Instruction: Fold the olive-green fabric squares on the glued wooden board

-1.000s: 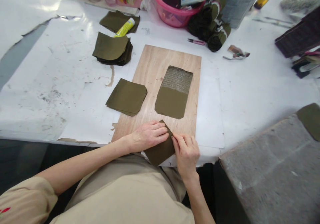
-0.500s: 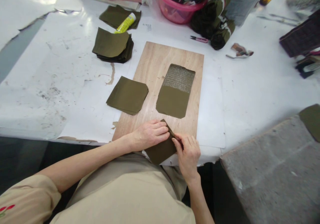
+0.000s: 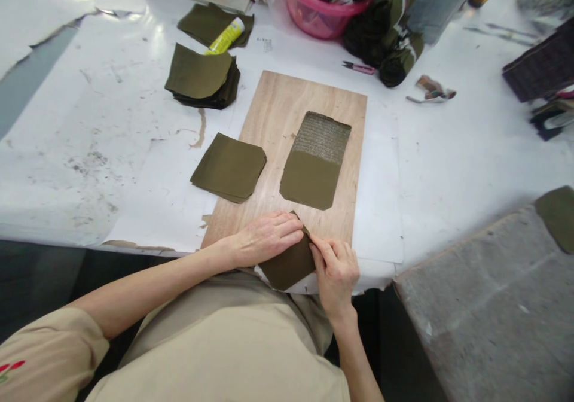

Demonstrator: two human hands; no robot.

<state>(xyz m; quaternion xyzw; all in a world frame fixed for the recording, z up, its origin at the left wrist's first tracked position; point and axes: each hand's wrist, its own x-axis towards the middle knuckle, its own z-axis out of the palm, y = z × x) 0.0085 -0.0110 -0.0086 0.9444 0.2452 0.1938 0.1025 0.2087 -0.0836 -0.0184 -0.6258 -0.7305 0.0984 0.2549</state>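
At the table's front edge lies an olive fabric piece, one edge of it turned up in a narrow fold. My left hand rests flat across its upper part, fingers stretched out along the fold. The thumb and fingers of my right hand pinch the folded edge at its right end. Just beyond sits an olive piece with a grey mesh top on a plywood board. To its left, a small stack of olive pieces overlaps the board's left edge.
More olive stacks lie at the back left, with a yellow glue stick on one. A pink basin, dark yarn-like bundles and pink thread snips are behind the board. At right stands a grey padded surface.
My right fingers have shifted slightly up and left along the fold, which lies a little flatter. My left hand stays in place. The whole view has moved very slightly.
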